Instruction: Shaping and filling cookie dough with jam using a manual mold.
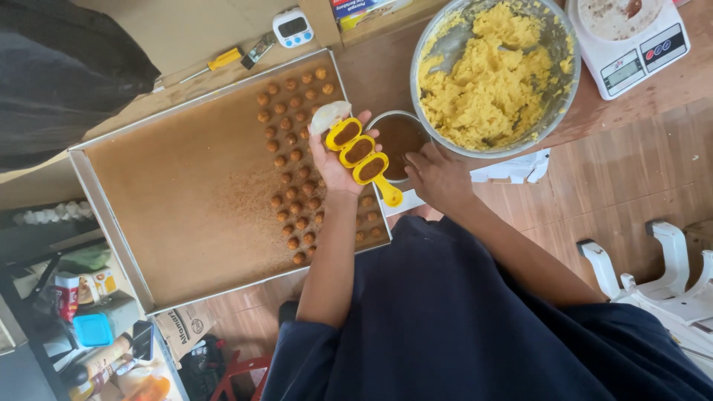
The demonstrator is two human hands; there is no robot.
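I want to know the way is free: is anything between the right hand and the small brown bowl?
Nothing visible. The right hand sits at the rim of the bowl; the yellow mold in the left hand lies beside it.

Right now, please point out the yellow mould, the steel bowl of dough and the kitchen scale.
yellow mould (pixel 359 151), head view, middle cup.
steel bowl (pixel 454 42), head view, bare inner wall.
kitchen scale (pixel 631 70), head view, display panel.

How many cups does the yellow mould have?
3, in a row along the yellow mould held in the left hand: near the fingertips, middle, and nearest the handle. All hold brown filling.
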